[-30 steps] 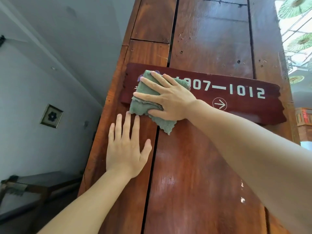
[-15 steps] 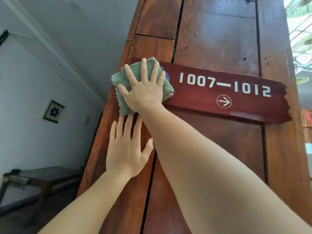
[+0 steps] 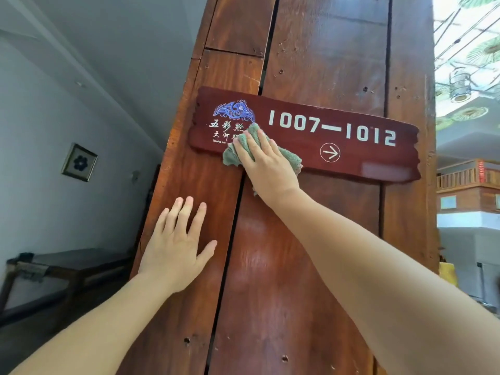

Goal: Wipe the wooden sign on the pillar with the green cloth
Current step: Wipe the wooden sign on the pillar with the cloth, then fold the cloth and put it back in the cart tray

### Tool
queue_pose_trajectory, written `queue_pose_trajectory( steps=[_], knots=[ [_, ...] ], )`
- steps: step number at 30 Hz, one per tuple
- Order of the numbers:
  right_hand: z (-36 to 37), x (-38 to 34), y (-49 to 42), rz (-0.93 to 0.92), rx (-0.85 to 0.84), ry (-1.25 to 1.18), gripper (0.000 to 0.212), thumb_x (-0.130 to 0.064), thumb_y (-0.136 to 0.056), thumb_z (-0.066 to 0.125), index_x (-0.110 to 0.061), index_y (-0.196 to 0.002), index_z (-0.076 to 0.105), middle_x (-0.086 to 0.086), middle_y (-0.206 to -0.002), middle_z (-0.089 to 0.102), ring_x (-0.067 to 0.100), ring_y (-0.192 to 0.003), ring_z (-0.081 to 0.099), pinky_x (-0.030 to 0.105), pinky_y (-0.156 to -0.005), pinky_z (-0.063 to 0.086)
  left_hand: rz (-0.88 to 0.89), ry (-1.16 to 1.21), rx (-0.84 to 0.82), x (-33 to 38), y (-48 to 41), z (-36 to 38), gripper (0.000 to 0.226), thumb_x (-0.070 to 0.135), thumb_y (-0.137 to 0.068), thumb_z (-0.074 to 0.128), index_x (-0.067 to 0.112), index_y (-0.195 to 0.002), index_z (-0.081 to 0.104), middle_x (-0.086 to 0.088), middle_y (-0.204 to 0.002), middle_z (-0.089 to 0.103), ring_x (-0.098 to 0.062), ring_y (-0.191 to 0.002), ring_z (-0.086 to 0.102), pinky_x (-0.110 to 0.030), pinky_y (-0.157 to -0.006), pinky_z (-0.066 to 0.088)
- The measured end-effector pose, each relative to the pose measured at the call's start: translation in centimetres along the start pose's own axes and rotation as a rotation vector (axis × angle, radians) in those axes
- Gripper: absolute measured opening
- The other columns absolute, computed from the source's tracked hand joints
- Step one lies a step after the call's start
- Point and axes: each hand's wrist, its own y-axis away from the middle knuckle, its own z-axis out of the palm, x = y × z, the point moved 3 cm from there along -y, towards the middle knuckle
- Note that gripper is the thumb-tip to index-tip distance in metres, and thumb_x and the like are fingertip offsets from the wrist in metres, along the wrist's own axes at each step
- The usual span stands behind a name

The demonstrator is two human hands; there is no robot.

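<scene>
A dark red wooden sign (image 3: 359,155) with "1007—1012", an arrow and a blue fish logo is fixed across the brown wooden pillar (image 3: 319,50). My right hand (image 3: 266,170) presses the green cloth (image 3: 289,158) flat against the sign's lower edge, left of the arrow. The cloth hangs partly over the pillar below the sign. My left hand (image 3: 176,247) lies flat on the pillar with fingers spread, below and left of the sign, holding nothing.
A framed picture (image 3: 79,162) hangs on the grey wall at left. A dark wooden bench (image 3: 67,263) stands low at left. At right, a wooden balcony railing (image 3: 465,177) and hanging ceiling decorations show behind the pillar.
My right hand has slid the cloth from the sign's upper left end down and right to the lower edge, uncovering the logo. My left hand stays flat on the pillar.
</scene>
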Motion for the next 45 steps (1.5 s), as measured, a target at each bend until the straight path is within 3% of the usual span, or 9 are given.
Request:
queue_pose_trajectory(
  steps=[9,12,15,22,26,29,32,36,45],
  knots=[
    [-1.0,2.6,13.4,0.191,-0.433,-0.025,0.084,0.002,-0.093,0.056,-0.012,-0.16,0.008,0.012,-0.17,0.004,0.034,-0.156,0.004,0.04,-0.105,0.047,-0.097,0.291,-0.459,2.3,3.5,-3.0,0.081,0.053,-0.099,0.037,0.02,-0.16,-0.005,-0.006,-0.167,-0.024,-0.031,-0.154,-0.017,-0.053,-0.123,0.018],
    [-2.2,1.5,15.5,0.221,-0.471,-0.213,0.098,0.007,-0.083,0.069,-0.018,-0.16,0.015,0.007,-0.169,0.01,0.031,-0.154,0.016,0.044,-0.098,0.053,-0.137,0.502,-0.491,4.6,4.4,-4.1,0.067,0.055,-0.099,0.035,0.02,-0.155,0.028,-0.005,-0.169,0.005,-0.03,-0.155,0.005,-0.051,-0.119,0.027],
    [-4.0,-1.0,17.3,0.337,-0.394,-0.416,0.091,0.009,-0.085,0.059,-0.024,-0.16,0.019,0.004,-0.168,0.018,0.036,-0.141,0.04,0.043,-0.094,0.05,-0.249,0.867,-0.545,8.0,5.8,-6.4,0.048,0.058,-0.099,0.034,0.021,-0.102,0.064,-0.003,-0.116,0.063,-0.026,-0.118,0.057,-0.041,-0.099,0.047],
    [-7.5,-8.6,23.8,0.33,-0.399,-1.016,0.083,-0.009,-0.085,0.058,-0.018,-0.16,0.023,0.004,-0.165,0.026,0.029,-0.141,0.041,0.032,-0.112,0.04,-0.82,1.804,-0.763,13.3,11.2,-10.7,0.045,0.052,-0.095,0.055,0.02,-0.125,0.068,-0.005,-0.125,0.07,-0.022,-0.112,0.067,-0.039,-0.098,0.052],
    [-8.5,-9.9,28.5,0.382,-0.653,-1.524,0.059,-0.023,-0.084,0.066,-0.025,-0.143,0.057,-0.026,-0.144,0.052,0.003,-0.13,0.052,0.021,-0.103,0.046,-0.941,1.791,-0.822,13.3,15.4,-10.8,0.035,0.03,-0.099,0.058,0.01,-0.125,0.067,-0.015,-0.126,0.069,-0.027,-0.108,0.068,-0.041,-0.089,0.055],
    [-8.2,-8.5,31.9,0.755,-0.524,-1.891,0.028,-0.007,-0.087,0.066,-0.02,-0.104,0.082,-0.013,-0.115,0.076,0.01,-0.109,0.071,0.023,-0.086,0.06,-0.943,1.78,-0.927,13.8,19.4,-10.8,0.036,0.028,-0.102,0.051,0.007,-0.129,0.064,-0.019,-0.128,0.069,-0.032,-0.114,0.066,-0.047,-0.105,0.048],
    [-7.1,-9.3,36.3,0.989,-0.592,-2.044,0.045,-0.005,-0.086,0.074,-0.03,-0.123,0.069,0.001,-0.125,0.072,0.025,-0.113,0.07,0.047,-0.094,0.059,-1.008,1.796,-0.931,14.4,23.6,-10.9,0.036,0.032,-0.101,0.054,0.008,-0.125,0.064,-0.018,-0.121,0.073,-0.031,-0.111,0.07,-0.045,-0.095,0.053],
    [-7.5,-14.1,41.7,0.824,-1.059,-2.252,0.032,-0.025,-0.091,0.074,-0.015,-0.121,0.073,0.013,-0.122,0.074,0.031,-0.11,0.072,0.039,-0.088,0.059,-1.108,1.734,-0.958,13.9,28.8,-11.3,0.046,0.043,-0.097,0.058,0.012,-0.131,0.061,-0.015,-0.124,0.072,-0.03,-0.115,0.069,-0.048,-0.101,0.052],
    [-10.3,-25.6,47.9,1.289,-1.092,-2.346,0.044,-0.002,-0.088,0.072,-0.025,-0.125,0.068,0.014,-0.113,0.077,0.031,-0.101,0.076,0.041,-0.079,0.062,-1.55,1.425,-0.904,6.6,41.9,-14.2,0.034,0.033,-0.103,0.049,0.003,-0.112,0.061,-0.023,-0.118,0.071,-0.033,-0.106,0.07,-0.047,-0.089,0.056]
  ],
)
